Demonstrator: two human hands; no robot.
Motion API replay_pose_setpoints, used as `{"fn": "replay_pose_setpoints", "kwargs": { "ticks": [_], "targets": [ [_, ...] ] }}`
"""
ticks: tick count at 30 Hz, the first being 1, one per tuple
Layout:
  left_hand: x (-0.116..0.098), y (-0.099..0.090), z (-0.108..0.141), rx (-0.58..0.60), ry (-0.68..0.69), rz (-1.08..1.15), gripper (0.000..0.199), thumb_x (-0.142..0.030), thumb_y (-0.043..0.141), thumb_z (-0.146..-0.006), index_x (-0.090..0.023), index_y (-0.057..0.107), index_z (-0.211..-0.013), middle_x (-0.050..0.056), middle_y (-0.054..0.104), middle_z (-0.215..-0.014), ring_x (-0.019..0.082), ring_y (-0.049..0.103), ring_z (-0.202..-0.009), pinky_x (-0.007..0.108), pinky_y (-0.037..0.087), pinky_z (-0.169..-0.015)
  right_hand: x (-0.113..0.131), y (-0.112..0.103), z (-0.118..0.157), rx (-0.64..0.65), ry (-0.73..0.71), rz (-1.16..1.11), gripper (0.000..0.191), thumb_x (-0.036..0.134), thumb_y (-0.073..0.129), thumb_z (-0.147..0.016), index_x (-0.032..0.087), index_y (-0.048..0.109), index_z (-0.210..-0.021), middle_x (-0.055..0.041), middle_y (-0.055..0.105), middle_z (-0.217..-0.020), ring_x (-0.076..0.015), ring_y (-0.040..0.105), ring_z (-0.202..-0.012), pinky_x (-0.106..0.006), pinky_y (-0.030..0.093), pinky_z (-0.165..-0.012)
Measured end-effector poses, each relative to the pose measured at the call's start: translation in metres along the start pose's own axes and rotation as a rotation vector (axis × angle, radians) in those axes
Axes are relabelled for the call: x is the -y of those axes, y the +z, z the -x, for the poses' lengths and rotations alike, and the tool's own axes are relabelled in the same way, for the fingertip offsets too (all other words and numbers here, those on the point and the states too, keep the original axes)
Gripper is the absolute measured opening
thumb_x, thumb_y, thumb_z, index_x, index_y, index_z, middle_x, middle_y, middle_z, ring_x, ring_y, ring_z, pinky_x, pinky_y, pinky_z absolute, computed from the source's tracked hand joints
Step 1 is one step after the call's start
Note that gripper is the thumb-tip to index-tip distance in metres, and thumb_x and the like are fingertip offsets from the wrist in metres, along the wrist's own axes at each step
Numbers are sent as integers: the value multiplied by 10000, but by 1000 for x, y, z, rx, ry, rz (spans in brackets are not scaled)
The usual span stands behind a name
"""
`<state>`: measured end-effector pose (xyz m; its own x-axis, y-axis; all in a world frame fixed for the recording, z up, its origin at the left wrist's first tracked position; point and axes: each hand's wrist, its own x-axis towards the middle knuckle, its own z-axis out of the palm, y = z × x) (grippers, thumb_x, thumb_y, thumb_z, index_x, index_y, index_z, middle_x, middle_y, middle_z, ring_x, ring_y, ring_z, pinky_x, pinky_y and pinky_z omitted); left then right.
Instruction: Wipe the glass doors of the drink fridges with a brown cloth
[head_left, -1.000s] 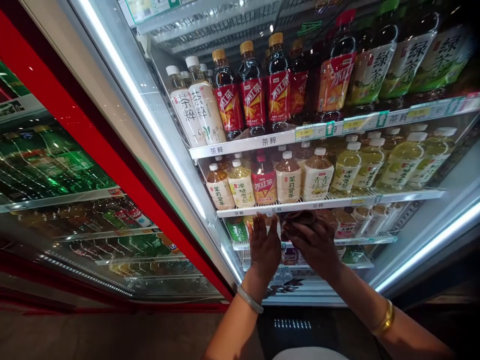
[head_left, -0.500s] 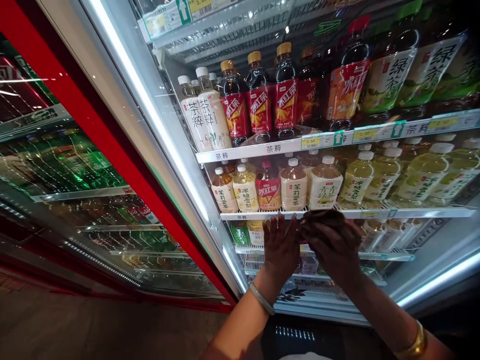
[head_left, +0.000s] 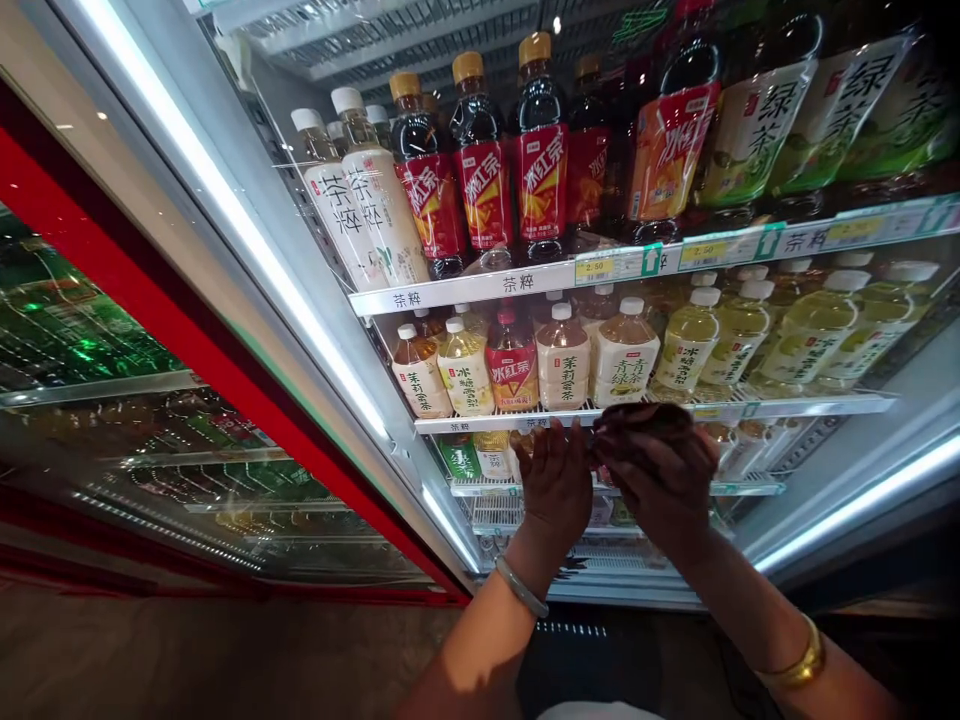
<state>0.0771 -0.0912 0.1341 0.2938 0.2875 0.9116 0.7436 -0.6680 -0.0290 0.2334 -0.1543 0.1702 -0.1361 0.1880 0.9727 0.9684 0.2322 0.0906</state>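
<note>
Fridge (head_left: 97,245), red-framed, with a lit strip (head_left: 225,195) along its left side. Upper shelf (head_left: 465,290), price tags on its edge: white bottles (head_left: 375,215), red-labelled bottles (head_left: 480,190), green-labelled bottles (head_left: 765,130). Shelf below (head_left: 495,424): a row of smaller bottles (head_left: 562,370), yellow ones (head_left: 814,335) to the right. Floor (head_left: 225,650): brown, dim.

Left hand (head_left: 555,485): raised, fingers spread and pointing up, nothing in its grasp; contact with the glass cannot be told. Grey bangle (head_left: 517,585) at the wrist. Right hand (head_left: 664,480): beside the left, fingers curled, clamped on a dark cloth (head_left: 645,420), which lies crumpled at its top, before the lower shelf's edge. Gold bangle (head_left: 799,660) on the forearm.
</note>
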Motion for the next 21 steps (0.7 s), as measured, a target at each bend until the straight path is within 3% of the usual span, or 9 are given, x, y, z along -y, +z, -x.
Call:
{"fn": "replay_pose_setpoints", "kwargs": {
  "ticks": [4,7,10,12,15,18,21],
  "targets": [
    [-2,-3,-2,10,11,18,781,-129,500,-978,-120,188,-1693,79,35,-1789,262,-20,-1675,525,-57,-1362,-10,-15,36,136,-7,-42,283,172,858,-804,337,777,-1018,-2,720,-1071,-218,627,-1136,-471,497,-1123],
    [-8,-1,-7,5,6,15,800,-134,509,-967,-133,180,-1696,60,54,-1785,244,-16,-1674,511,-60,-1364,-34,-29,13,143,35,-83,267,166,842,-816,338,786,-1013,-9,733,-1143,-212,681,-1081,-411,542,-986],
    [-19,4,-15,-4,-3,2,848,-152,545,-949,-147,155,-1701,64,77,-1777,248,-41,-1669,545,-100,-1352,-47,-30,-27,39,131,-11,263,221,848,-824,333,784,-1052,-58,690,-1284,-302,668,-1201,-509,522,-1041],
    [-25,7,-19,5,-13,-5,878,-167,559,-941,-157,128,-1706,74,86,-1776,255,-67,-1664,574,-133,-1336,-45,-25,-34,-9,151,18,290,237,854,-822,331,778,-1086,-76,657,-1311,-327,650,-1231,-551,501,-1082],
    [-28,9,-17,38,-12,-4,881,-172,567,-938,-154,135,-1706,92,98,-1782,267,-79,-1661,579,-142,-1330,-35,-17,-2,-2,55,14,304,223,878,-792,324,784,-1063,-63,651,-1204,-286,653,-1164,-505,511,-1075],
    [-23,8,-10,77,21,21,868,-173,578,-942,-152,164,-1704,103,215,-1769,255,-58,-1661,540,-125,-1343,-33,-22,41,93,5,31,277,207,871,-789,312,794,-1034,-56,665,-1119,-268,632,-1150,-485,499,-1093],
    [-16,4,-6,92,40,25,850,-184,579,-957,-168,175,-1705,78,352,-1729,197,-17,-1664,459,-82,-1363,-50,-34,44,151,61,-69,210,210,850,-805,327,813,-976,-47,719,-1097,-227,683,-1061,-418,538,-995]
  ]
}}
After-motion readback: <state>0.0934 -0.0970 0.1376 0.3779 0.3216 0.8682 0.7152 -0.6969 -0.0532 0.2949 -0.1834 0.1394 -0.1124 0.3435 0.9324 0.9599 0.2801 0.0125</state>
